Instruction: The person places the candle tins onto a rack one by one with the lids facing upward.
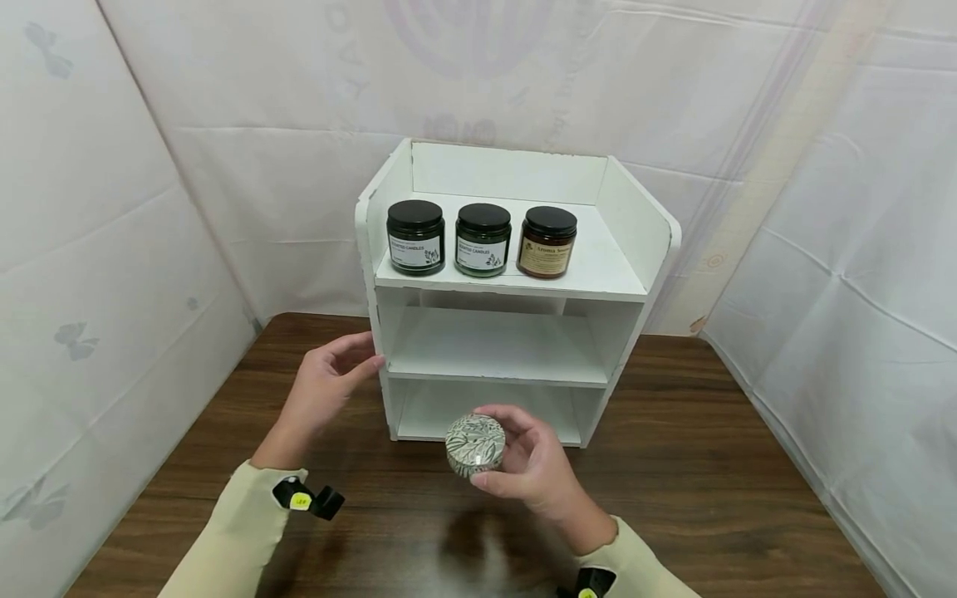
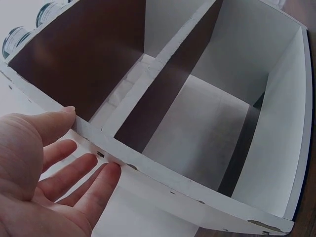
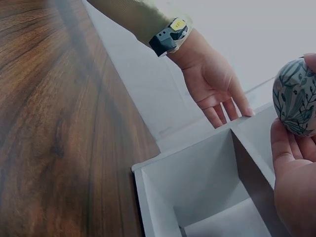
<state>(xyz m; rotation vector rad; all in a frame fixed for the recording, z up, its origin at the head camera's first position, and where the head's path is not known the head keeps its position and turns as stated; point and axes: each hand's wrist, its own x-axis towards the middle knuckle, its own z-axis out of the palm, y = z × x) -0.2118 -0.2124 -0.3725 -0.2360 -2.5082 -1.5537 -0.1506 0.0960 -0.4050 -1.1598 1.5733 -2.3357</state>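
My right hand (image 1: 534,465) grips a round tin (image 1: 475,444) with a leafy green and cream pattern, in front of the lowest part of a white shelf unit (image 1: 497,375). In the right wrist view, the patterned tin (image 3: 296,96) sits between fingers and thumb at the right edge. At the unit's left side, my left hand (image 1: 329,386) touches the panel. The left wrist view has this hand's thumb on the panel's front edge and its fairly straight fingers (image 2: 98,190) along the outer face.
Three black-lidded jars stand in a row on the top shelf: a dark green candle jar (image 1: 415,238), another green candle jar (image 1: 483,241) and an amber jar (image 1: 547,243). The unit stands on a dark wooden table (image 1: 703,465), with white cloth (image 1: 284,183) behind and at both sides.
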